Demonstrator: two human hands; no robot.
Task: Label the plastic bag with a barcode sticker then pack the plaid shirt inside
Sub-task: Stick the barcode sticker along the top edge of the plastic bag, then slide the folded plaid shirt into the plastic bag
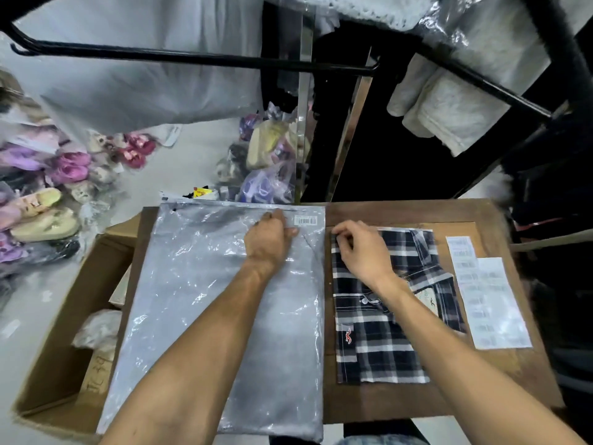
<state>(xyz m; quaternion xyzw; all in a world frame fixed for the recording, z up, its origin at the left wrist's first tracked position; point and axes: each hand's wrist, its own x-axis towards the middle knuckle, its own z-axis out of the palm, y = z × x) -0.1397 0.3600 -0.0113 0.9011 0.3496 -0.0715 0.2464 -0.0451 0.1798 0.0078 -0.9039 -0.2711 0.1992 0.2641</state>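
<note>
A large clear plastic bag (pixel 205 303) lies flat on the left half of the wooden table (pixel 401 403). A barcode sticker (pixel 305 220) is stuck near its top right corner. My left hand (pixel 269 239) rests on the bag just left of the sticker, fingers pressing down near the top edge. The folded dark plaid shirt (pixel 382 345) lies right of the bag. My right hand (pixel 362 248) is on the shirt's top left corner, fingers curled and pinching the fabric edge.
A sheet of barcode stickers (pixel 491 297) lies at the table's right side. An open cardboard box (pixel 61 342) stands left of the table. Bagged shoes (pixel 48 200) are piled on the floor at left. Black rack bars (pixel 199 57) cross overhead.
</note>
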